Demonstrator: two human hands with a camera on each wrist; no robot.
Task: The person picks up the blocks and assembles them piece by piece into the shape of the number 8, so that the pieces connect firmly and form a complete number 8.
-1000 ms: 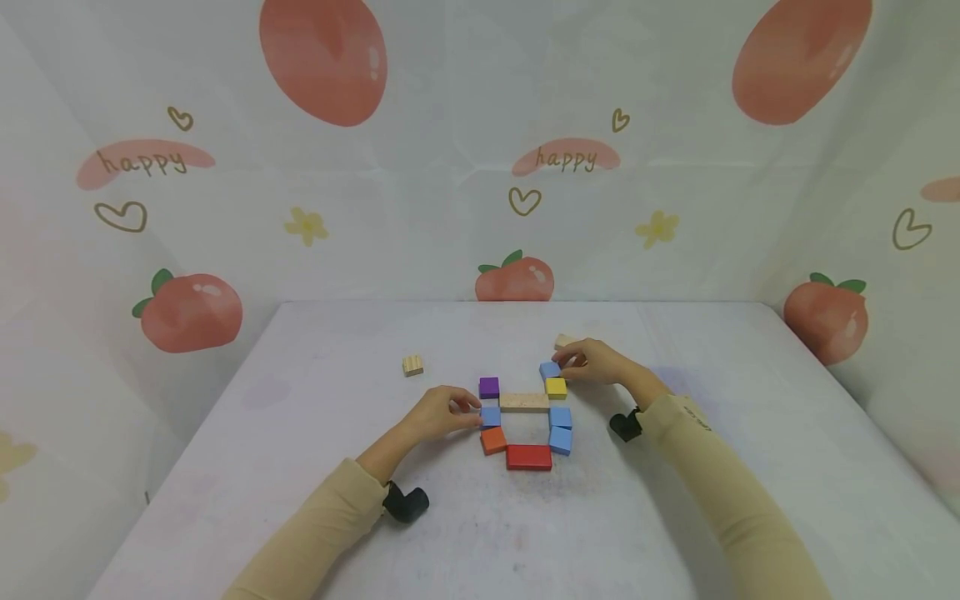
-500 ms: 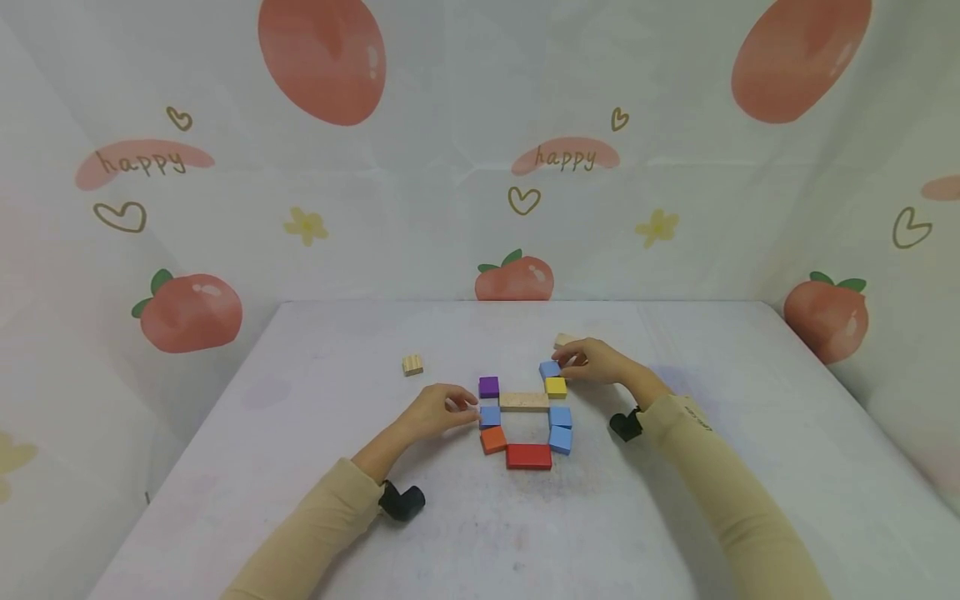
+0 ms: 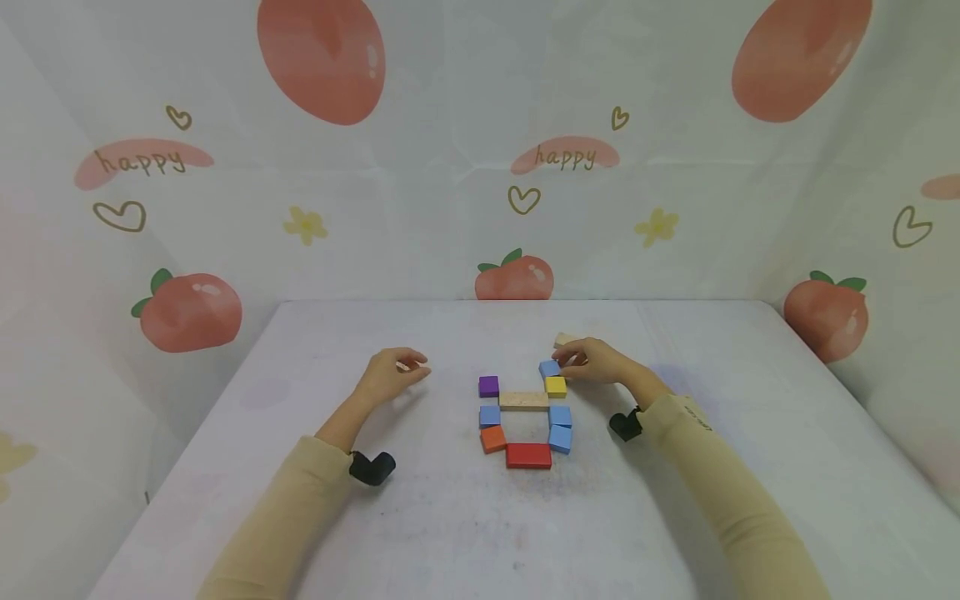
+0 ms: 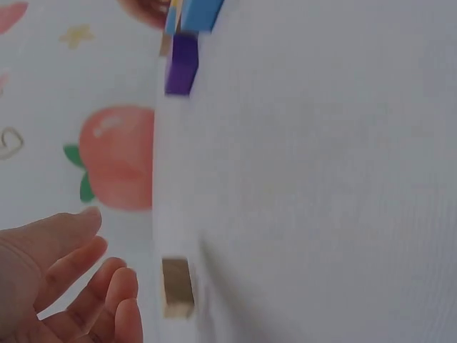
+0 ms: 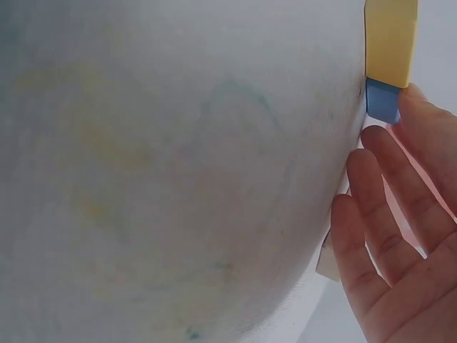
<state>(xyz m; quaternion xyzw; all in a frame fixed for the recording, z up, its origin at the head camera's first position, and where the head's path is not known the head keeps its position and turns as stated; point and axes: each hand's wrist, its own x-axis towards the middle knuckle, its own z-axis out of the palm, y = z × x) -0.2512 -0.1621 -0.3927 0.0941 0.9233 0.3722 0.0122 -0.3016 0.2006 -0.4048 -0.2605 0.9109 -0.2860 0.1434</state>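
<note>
Your left hand (image 3: 386, 375), the nearer one, is hovering empty, fingers loosely parted, and the plain wood block (image 4: 177, 288) is sitting just right of its fingertips, lower left of the left wrist view, longer visible side running up-down.

Left hand (image 3: 386, 374) raised, loosely curved; right hand (image 3: 597, 362) seemingly relaxed.

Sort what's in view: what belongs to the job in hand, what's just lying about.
Job, apparently: purple block, orange block, red block, yellow block, four blue blocks, long wooden block, probably the small wooden block near the left hand.

Just there: pale wooden block partly behind the right hand, maybe a spare; printed backdrop.
</note>
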